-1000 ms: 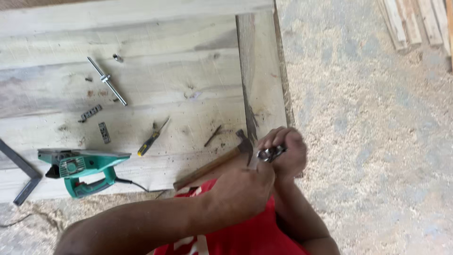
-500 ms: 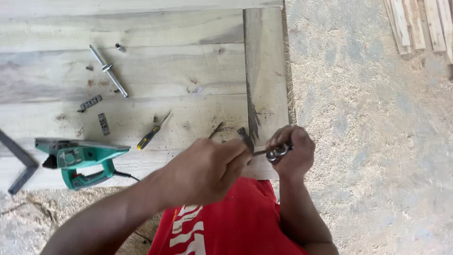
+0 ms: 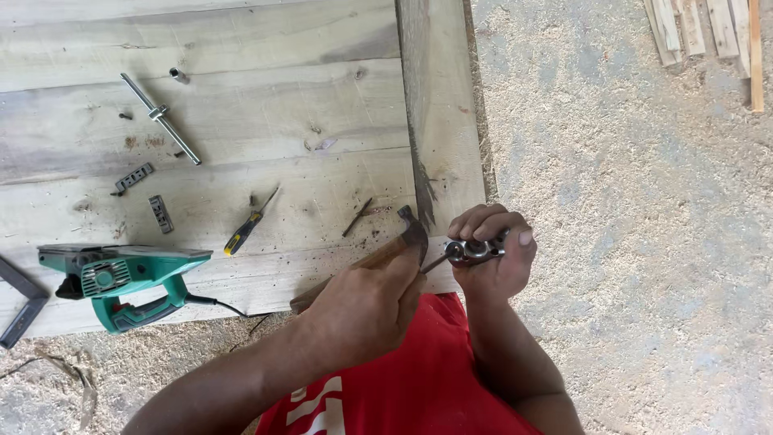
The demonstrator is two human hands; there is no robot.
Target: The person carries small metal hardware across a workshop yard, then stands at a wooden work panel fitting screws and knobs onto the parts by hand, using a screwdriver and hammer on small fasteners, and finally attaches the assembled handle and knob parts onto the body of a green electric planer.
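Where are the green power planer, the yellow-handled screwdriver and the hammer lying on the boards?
Green power planer [image 3: 121,278], head view, on the middle of its green body.
Yellow-handled screwdriver [image 3: 241,234], head view, on its yellow and black handle.
Hammer [image 3: 412,228], head view, on its dark metal head.

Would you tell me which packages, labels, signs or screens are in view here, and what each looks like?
No packages, signs or screens show.
Print on the red shirt: white marks on the chest, bottom centre, partly hidden by the left hand.
Green power planer: lower left on the wooden boards; any label on it is too small to make out.
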